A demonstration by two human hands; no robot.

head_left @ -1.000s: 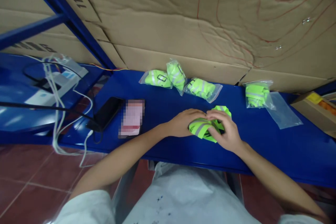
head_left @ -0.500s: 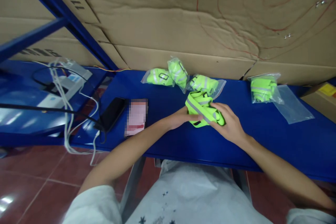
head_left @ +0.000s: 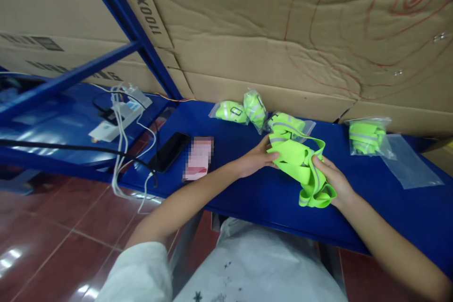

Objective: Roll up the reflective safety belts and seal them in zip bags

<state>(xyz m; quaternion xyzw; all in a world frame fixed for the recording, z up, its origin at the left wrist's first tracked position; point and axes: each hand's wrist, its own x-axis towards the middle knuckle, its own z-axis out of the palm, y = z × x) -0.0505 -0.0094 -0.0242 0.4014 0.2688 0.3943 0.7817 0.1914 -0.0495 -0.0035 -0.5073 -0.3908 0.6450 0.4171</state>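
The only view looks from the person's head, facing forward and steeply down over the blue table (head_left: 244, 196), at arm's reach from the left hand (head_left: 257, 156) and right hand (head_left: 335, 180). It spans widely, from the cardboard (head_left: 226, 19) along the top to the shirt (head_left: 269, 264) at the bottom, with the table slanting down rightward.

Behind blue table (head_left: 255, 203), wall of brown cardboard sheets (head_left: 230, 28) — creased, seamed low down, marked at right with red curved lines (head_left: 412, 2), ringed near top. Toward left, cardboard strip (head_left: 143, 2) printed with black figures. Close by, slanting blue post (head_left: 115, 7), joined by blue bar (head_left: 81, 73) running left. Farther left, second blue surface (head_left: 56, 125), glossy. Below, reddish-brown tiled floor (head_left: 49, 226) — pale joints, patches of white glare (head_left: 10, 257).
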